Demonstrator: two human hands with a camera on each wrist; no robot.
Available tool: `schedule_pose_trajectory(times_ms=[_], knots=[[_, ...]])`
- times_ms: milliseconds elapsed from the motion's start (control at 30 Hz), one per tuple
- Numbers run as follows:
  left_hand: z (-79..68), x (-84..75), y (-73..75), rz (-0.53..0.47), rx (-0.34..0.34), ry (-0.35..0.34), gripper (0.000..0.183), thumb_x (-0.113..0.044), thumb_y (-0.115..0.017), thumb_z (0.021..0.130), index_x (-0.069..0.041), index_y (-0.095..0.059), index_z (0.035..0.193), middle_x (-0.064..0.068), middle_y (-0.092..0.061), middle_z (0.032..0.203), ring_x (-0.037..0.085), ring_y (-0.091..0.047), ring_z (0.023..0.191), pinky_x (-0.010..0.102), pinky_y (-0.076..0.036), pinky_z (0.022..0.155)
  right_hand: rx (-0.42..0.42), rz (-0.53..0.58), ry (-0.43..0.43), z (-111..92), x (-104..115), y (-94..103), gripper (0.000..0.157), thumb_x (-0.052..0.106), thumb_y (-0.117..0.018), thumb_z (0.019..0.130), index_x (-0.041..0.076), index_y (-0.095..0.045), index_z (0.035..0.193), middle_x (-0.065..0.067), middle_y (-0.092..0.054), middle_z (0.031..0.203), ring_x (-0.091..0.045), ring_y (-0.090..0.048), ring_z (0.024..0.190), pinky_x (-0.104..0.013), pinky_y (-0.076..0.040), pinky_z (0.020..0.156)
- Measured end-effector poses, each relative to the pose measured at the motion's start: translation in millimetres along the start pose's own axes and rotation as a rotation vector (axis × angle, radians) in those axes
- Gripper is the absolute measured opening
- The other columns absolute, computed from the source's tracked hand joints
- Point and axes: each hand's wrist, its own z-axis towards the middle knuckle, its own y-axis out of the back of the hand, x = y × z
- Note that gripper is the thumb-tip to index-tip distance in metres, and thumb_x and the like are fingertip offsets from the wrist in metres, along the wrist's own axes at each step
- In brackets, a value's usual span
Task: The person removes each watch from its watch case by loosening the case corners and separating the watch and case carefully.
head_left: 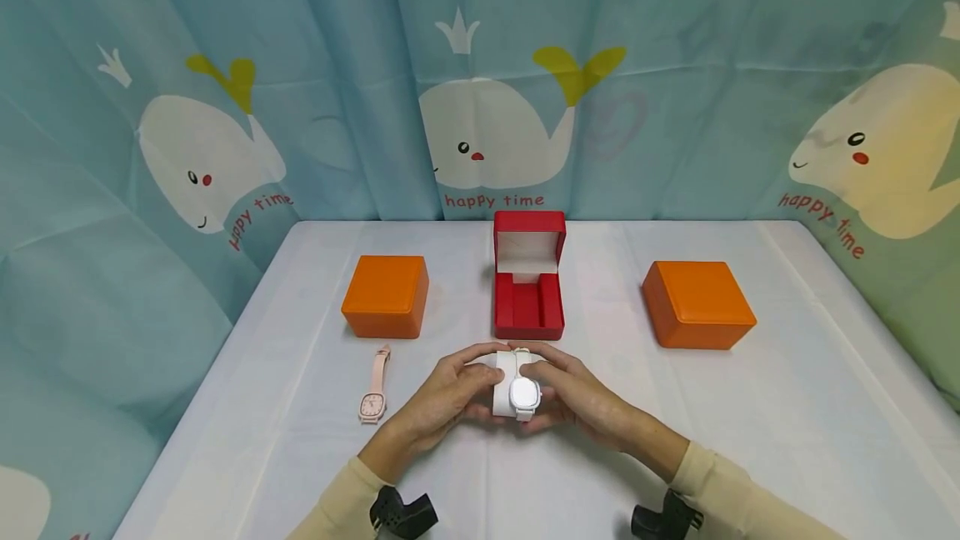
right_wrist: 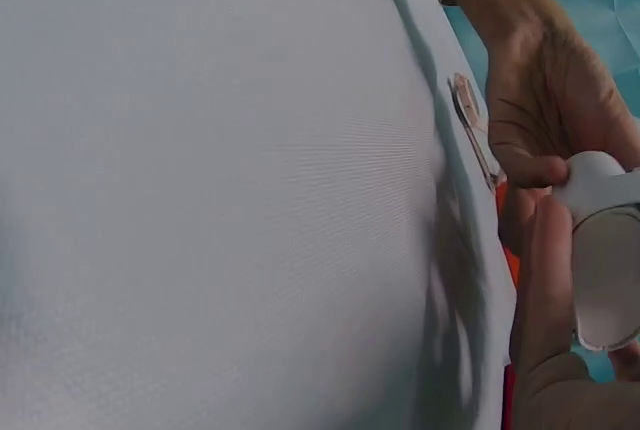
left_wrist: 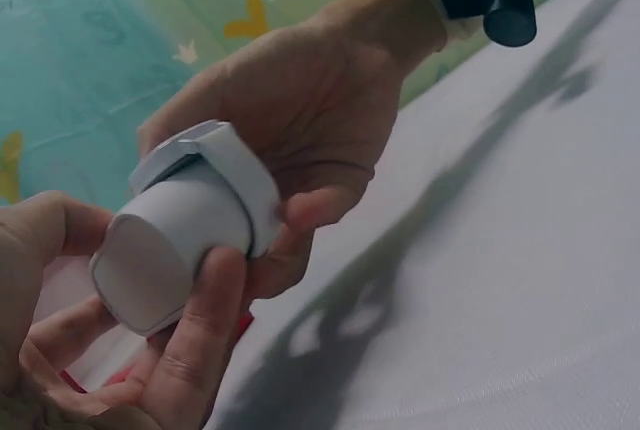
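Observation:
Above the table's near middle, a white wristwatch (head_left: 525,394) is strapped round a white watch cushion (head_left: 503,390), its face turned up. My left hand (head_left: 448,398) grips the cushion's left end between thumb and fingers. From the other side, my right hand (head_left: 588,394) holds the watch and cushion, its thumb on the strap above the face. In the left wrist view, the flat bare end of the cushion (left_wrist: 145,270) shows between my left fingers. Just beyond both hands stands an open red watch box (head_left: 528,333), its white-lined lid raised.
A pink wristwatch (head_left: 372,407) lies on the white tablecloth (head_left: 300,457) left of my left hand. One closed orange box (head_left: 384,294) stands at the back left, another orange box (head_left: 701,298) at the right. A blue whale-print curtain (head_left: 337,132) hangs behind the table.

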Motion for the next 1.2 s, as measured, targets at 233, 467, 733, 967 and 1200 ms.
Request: schedule_pose_trajectory(times_ms=[233,467,733,967,1200], knots=[[-0.9,-0.8,2.8,-0.006,0.008,0.028,0.048,-0.01,-0.06,0.099,0.001,-0.048,0.145,0.013,-0.069,0.111,0.023,-0.066,0.092,0.038,-0.061,0.071,0.039,0.033,-0.011,1.0,-2.8,2.6,0.046,0.021,-0.058,0.103,0.007,-0.044,0.144,-0.02,-0.058,0.118,-0.033,-0.068,0.091,-0.048,-0.06,0.078],[-2.2,-0.7,0.9,-0.013,0.03,0.05,0.047,-0.01,-0.06,0.099,0.001,-0.049,0.143,0.012,-0.068,0.112,0.023,-0.065,0.092,0.035,-0.06,0.069,0.063,0.042,-0.019,-0.4,-5.1,4.0,0.039,0.02,-0.057,0.102,0.009,-0.04,0.136,-0.02,-0.059,0.114,-0.033,-0.068,0.092,-0.047,-0.06,0.075],[-2.5,0.9,-0.8,-0.006,0.045,0.055,0.048,-0.009,-0.059,0.099,0.003,-0.048,0.144,0.013,-0.067,0.112,0.024,-0.065,0.092,0.03,-0.059,0.067,0.088,0.067,-0.02,-0.7,-7.3,4.0,0.033,0.017,-0.055,0.102,0.01,-0.036,0.128,-0.021,-0.057,0.116,-0.034,-0.069,0.089,-0.048,-0.06,0.075],[-2.1,1.2,-1.7,-0.008,0.042,0.062,0.049,-0.01,-0.06,0.098,0.003,-0.049,0.144,0.013,-0.068,0.112,0.024,-0.064,0.094,0.031,-0.06,0.069,0.104,0.087,-0.014,-1.3,-8.1,4.2,0.033,0.016,-0.055,0.101,0.009,-0.034,0.126,-0.02,-0.057,0.116,-0.034,-0.069,0.088,-0.047,-0.06,0.074],[-2.7,0.0,1.2,0.002,0.032,0.024,0.049,-0.009,-0.058,0.101,0.004,-0.045,0.146,0.012,-0.066,0.112,0.023,-0.064,0.094,0.036,-0.06,0.072,0.082,0.121,0.014,-4.7,-8.0,8.3,0.031,0.013,-0.056,0.102,0.012,-0.031,0.121,-0.022,-0.057,0.116,-0.035,-0.07,0.097,-0.047,-0.059,0.079]])
